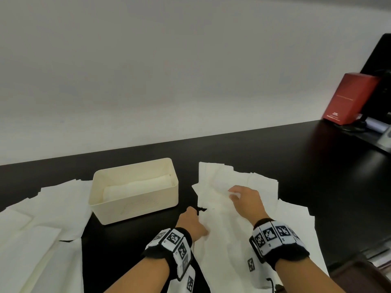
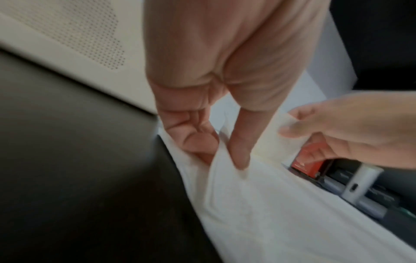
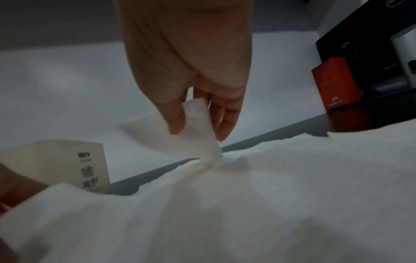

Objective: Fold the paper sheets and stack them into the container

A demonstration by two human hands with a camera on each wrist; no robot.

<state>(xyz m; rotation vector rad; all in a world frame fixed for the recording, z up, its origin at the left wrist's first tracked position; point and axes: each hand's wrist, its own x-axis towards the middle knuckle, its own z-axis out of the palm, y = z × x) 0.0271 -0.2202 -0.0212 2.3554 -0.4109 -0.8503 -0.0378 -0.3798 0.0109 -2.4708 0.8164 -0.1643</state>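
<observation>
Left hand (image 1: 191, 222) pinched near-left edge of top paper sheet (image 1: 222, 214), lower centre of head view. Right hand (image 1: 245, 200) pinched sheet's far corner, lifted off paper pile (image 1: 262, 185). Container (image 1: 135, 205) just left, holding folded sheets (image 1: 137, 187). More sheets (image 1: 42, 210) lower left on black table (image 1: 296, 157).

Bare black tabletop (image 1: 264, 144) lies open beyond the scattered white paper sheets (image 1: 237, 182); the cream perforated plastic container (image 1: 135, 199) blocks the left, a red cardboard box (image 1: 349, 98) the far right.
</observation>
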